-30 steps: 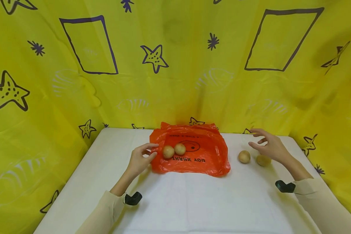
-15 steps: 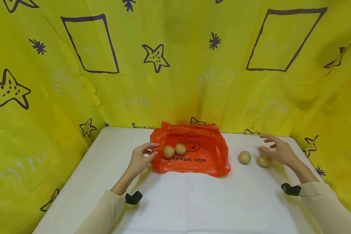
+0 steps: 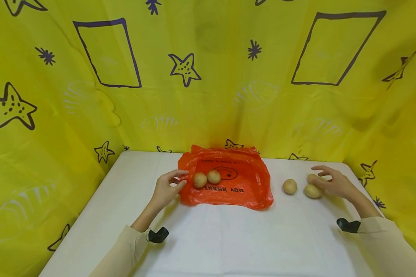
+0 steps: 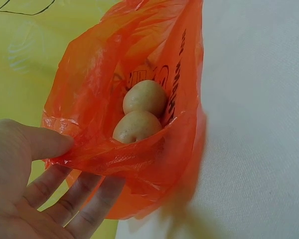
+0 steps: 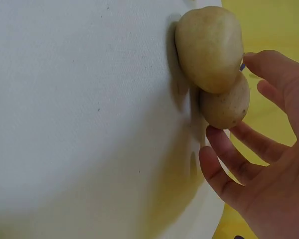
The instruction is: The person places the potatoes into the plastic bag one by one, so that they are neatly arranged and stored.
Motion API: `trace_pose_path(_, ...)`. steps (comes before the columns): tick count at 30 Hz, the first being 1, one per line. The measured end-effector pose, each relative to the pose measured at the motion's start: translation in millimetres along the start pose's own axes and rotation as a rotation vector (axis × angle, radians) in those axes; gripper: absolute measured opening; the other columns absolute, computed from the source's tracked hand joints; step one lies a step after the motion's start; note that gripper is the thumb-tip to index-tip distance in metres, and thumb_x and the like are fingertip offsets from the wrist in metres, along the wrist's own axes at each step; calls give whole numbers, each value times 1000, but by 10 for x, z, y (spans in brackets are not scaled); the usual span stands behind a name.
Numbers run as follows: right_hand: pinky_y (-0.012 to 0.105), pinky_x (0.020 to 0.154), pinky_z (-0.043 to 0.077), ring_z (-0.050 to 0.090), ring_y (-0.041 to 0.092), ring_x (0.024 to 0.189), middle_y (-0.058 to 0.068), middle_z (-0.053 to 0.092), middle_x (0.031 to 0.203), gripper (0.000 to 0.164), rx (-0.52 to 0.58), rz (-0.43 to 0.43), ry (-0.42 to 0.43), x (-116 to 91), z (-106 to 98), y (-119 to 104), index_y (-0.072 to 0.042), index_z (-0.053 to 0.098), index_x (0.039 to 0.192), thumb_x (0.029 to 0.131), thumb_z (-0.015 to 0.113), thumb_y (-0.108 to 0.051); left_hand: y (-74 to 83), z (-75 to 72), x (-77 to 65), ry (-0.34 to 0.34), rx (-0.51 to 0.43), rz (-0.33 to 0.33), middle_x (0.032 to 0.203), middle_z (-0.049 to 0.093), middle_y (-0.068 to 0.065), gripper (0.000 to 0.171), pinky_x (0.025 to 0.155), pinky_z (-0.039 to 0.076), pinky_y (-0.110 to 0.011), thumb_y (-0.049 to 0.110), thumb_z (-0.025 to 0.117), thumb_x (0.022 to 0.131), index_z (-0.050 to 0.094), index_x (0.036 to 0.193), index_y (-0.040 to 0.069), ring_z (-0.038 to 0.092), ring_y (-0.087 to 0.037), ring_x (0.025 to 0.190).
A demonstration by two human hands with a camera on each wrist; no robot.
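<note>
My left hand (image 3: pixel 164 189) pinches the left rim of a red plastic bag (image 3: pixel 251 173), thumb inside and fingers behind the film in the left wrist view. Two round potatoes, one nearer (image 4: pixel 137 127) and one deeper (image 4: pixel 145 97), lie together in the bag's mouth. On the right, my right hand (image 3: pixel 339 184) is over a pair of potatoes. Its thumb and fingers spread around the farther potato (image 5: pixel 226 104), fingertips right at its side. The larger, nearer potato (image 5: pixel 209 50) partly covers that one in the right wrist view.
Another potato (image 3: pixel 290 186) lies between the bag and the right-hand pair. All rest on a white-covered table (image 3: pixel 222 238). A yellow curtain (image 3: pixel 215 111) with drawn stars stands behind and along both sides.
My right hand has moved right and lowered toward the farther potato, uncovering the nearer one. My left hand keeps its hold on the bag.
</note>
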State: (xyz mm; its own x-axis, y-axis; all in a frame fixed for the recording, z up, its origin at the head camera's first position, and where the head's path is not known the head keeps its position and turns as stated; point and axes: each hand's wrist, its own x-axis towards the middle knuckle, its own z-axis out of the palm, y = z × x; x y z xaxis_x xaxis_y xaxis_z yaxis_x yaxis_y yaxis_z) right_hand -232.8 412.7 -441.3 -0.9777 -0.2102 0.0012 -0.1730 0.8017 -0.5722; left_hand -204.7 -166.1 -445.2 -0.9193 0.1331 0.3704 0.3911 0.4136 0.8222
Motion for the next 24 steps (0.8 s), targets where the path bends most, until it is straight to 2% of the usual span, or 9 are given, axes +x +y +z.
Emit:
trace_pose_path(3, 36, 72, 56, 65, 44, 102, 44, 50, 134, 61, 43, 28, -35, -13, -2, 16, 3, 42, 149, 103, 64, -31, 8, 3, 2, -2, -2, 4, 104, 75, -11, 25, 74, 57, -28, -3, 73, 91, 76, 114, 5, 67, -26, 84)
trace_pose_path(7, 30, 68, 55, 66, 31, 94, 43, 52, 133, 61, 69, 39, -61, -13, -4, 55, 3, 40, 150, 103, 64, -29, 8, 4, 3, -2, 0, -3, 104, 75, -11, 25, 72, 57, -26, -3, 73, 91, 76, 114, 6, 67, -25, 84)
trace_pose_path(14, 32, 70, 56, 65, 27, 92, 43, 54, 130, 59, 80, 31, -111, 3, -36, 84, 5, 40, 150, 104, 62, -24, 13, 2, -3, -2, -6, -15, 104, 74, -11, 26, 72, 57, -28, -3, 74, 90, 76, 114, 6, 66, -25, 84)
trace_pose_path(24, 33, 69, 56, 63, 27, 91, 39, 59, 124, 50, 96, 38, -150, 0, -68, 40, 5, 48, 144, 104, 62, -22, 24, -6, -9, -2, -6, -29, 105, 75, -10, 26, 76, 58, -32, -3, 74, 90, 76, 114, 7, 67, -25, 86)
